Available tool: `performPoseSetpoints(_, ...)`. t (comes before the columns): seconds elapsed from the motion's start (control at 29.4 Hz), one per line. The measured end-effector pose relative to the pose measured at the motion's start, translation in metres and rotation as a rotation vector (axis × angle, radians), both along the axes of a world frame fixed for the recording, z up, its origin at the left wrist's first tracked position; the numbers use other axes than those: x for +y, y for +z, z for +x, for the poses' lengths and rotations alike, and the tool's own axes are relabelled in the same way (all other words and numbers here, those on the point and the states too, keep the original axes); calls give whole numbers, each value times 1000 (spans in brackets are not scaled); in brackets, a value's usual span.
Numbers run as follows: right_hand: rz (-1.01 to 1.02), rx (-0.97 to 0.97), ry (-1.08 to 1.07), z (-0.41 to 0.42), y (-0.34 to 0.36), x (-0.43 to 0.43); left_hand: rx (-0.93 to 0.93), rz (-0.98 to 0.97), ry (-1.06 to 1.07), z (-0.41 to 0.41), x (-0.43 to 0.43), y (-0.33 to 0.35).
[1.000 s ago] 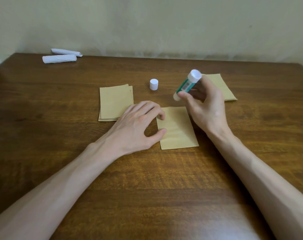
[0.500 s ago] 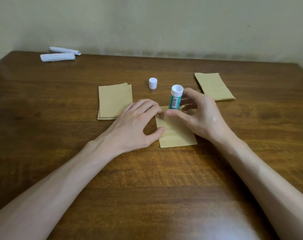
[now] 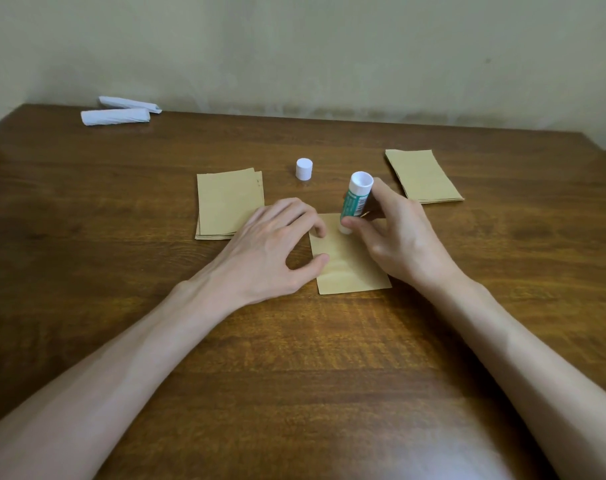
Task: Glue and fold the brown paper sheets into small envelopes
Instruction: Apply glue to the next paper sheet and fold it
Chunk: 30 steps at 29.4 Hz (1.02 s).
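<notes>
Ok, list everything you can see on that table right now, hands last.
single brown paper sheet: one, tan, table centre, under the fingertips.
brown paper stacks: two, tan, one left of centre, one far right.
white plastic cap: one, white, upright between the stacks.
green-and-white glue stick: one, uncapped, tip down at the sheet's far edge.
white rolled papers: two, white, far left corner.
dark wooden table: one, brown, under everything.
left hand: presses the sheet's left edge.
right hand: grips the glue stick.

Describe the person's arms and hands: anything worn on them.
The left forearm and right forearm are bare to the frame's edge; no sleeve is in view. The left hand and right hand wear no glove, ring, watch or bracelet that can be seen.
</notes>
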State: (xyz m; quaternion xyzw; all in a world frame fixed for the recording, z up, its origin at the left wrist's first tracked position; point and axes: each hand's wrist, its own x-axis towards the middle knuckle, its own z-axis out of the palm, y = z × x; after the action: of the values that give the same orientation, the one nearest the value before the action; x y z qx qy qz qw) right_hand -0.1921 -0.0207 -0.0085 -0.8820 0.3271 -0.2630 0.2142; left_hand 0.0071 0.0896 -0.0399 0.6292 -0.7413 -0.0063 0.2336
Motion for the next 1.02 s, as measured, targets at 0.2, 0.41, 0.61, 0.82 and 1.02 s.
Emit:
performPoseSetpoints(0.2, 45, 25, -17, -2, -1, -3, 6, 1, -2, 1, 0, 0)
performPoseSetpoints(0.41, 57, 69, -50, -6, 2, -5, 10, 4, -2, 1, 1, 0)
performPoseSetpoints(0.61, 47, 77, -93, -10, 1, -6, -3, 1, -5, 1, 1, 0)
performPoseSetpoints(0.82, 48, 78, -121, -14, 2, -5, 1, -4, -3, 1, 1, 0)
performPoseSetpoints(1.02, 221, -26, -175, -18, 6, -7, 0, 1, 0, 0, 1, 0)
